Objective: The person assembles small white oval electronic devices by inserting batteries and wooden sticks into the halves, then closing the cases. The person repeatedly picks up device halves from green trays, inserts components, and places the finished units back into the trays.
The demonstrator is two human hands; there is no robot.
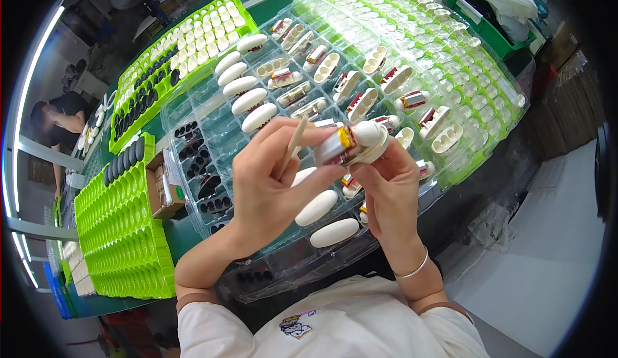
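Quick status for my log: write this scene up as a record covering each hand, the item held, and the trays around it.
left hand: gripping the part, thin stick also held
right hand: gripping the same part
part: white shell, silver block, yellow at one end
clear tray: beneath the hands; white ovals, black pieces at its left
green tray: left side, black ovals along its far edge
cardboard box: between those trays

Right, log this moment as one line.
left hand: thin stick, silver-and-yellow block | right hand: white part | beneath: clear tray, white ovals | left side: green tray
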